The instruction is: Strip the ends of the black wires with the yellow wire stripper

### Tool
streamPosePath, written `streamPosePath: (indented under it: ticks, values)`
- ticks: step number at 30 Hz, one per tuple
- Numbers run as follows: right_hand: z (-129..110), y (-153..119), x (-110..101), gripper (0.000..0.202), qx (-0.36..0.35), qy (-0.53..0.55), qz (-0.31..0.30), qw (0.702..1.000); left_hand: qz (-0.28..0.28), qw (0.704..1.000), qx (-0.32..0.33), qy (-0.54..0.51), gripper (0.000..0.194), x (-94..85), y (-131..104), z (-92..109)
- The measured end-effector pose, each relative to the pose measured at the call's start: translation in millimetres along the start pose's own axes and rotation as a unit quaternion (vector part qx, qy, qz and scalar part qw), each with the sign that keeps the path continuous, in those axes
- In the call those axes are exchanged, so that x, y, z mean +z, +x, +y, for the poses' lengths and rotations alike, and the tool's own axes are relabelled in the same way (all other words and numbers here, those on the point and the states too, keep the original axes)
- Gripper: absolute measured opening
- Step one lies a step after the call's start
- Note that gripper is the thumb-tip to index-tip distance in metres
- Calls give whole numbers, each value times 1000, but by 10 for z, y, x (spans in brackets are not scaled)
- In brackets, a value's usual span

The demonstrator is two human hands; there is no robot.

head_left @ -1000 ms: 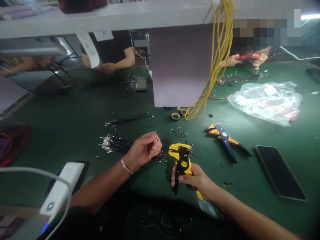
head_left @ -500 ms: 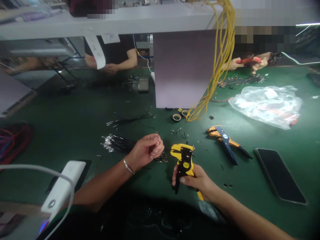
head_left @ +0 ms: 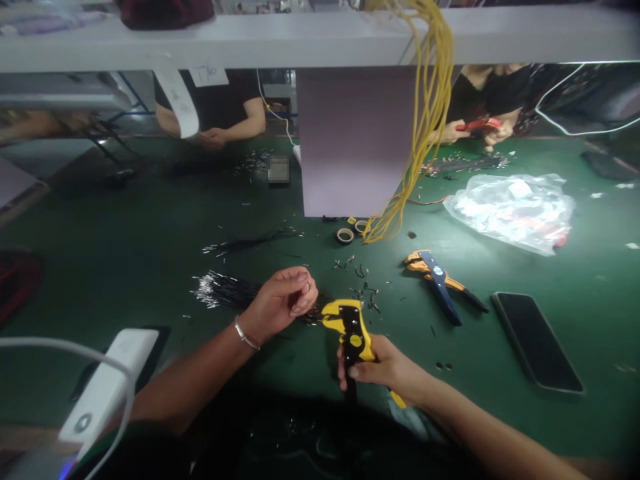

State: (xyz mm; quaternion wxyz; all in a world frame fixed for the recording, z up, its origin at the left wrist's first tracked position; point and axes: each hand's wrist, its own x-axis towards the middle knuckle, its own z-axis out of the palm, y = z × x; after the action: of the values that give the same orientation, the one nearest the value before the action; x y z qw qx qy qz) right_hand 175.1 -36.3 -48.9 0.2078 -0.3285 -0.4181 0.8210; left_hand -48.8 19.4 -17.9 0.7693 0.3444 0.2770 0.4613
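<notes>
My right hand (head_left: 373, 367) is wrapped round the handles of a yellow-and-black wire stripper (head_left: 353, 327), whose jaws point left. My left hand (head_left: 285, 300), with a bracelet at the wrist, is closed just left of those jaws; what its fingers hold is too small to make out. Under and beside it lies a bundle of black wires (head_left: 227, 291) with bare silvery ends at the left. A thinner group of black wires (head_left: 250, 241) rests farther back. Small wire scraps (head_left: 367, 293) are scattered behind the stripper.
A blue-and-orange stripper (head_left: 440, 280), a phone (head_left: 537, 341) and a plastic bag (head_left: 515, 210) lie at the right. Yellow wires (head_left: 425, 133) hang from the shelf (head_left: 250, 43) beside a panel (head_left: 355, 147). A white power strip (head_left: 110, 380) is at the left. Two people work across the table.
The stripper in my right hand has moved left, so its jaws are nearer my left hand. The whole view has shifted slightly, and surroundings appear farther left.
</notes>
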Motion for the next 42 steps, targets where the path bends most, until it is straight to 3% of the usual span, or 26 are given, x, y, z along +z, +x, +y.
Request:
streamPosePath:
  ticks: [7, 19, 22, 28, 33, 36, 39, 42]
  values:
    - [-58, -141, -2, 23, 64, -84, -29, 994, 8, 1000, -4, 3, 25, 11, 14, 29]
    - [-89, -383, -310, 32, 175, -21, 58, 983, 25, 999, -15, 12, 23, -23, 30, 4]
    - [-97, -295, -458, 35, 165, 1, 64, 984, 32, 999, -16, 14, 23, -20, 43, -3]
    - [-325, -128, -674, 37, 69, -38, 156, 985, 49, 999, -11, 19, 22, -36, 57, 10]
    - [-363, -215, -447, 31, 164, -73, 32, 983, 51, 998, -9, 18, 25, -39, 64, 21]
    - [-296, -186, -359, 27, 202, -86, 8, 975, 54, 998, -12, 17, 25, -36, 65, 11]
    - [-322, -70, -468, 28, 206, -71, 37, 975, 59, 998, -12, 16, 24, -36, 64, 8]
    - [-471, 66, -657, 28, 144, -71, 105, 981, 63, 998, -9, 17, 23, -43, 67, 14]
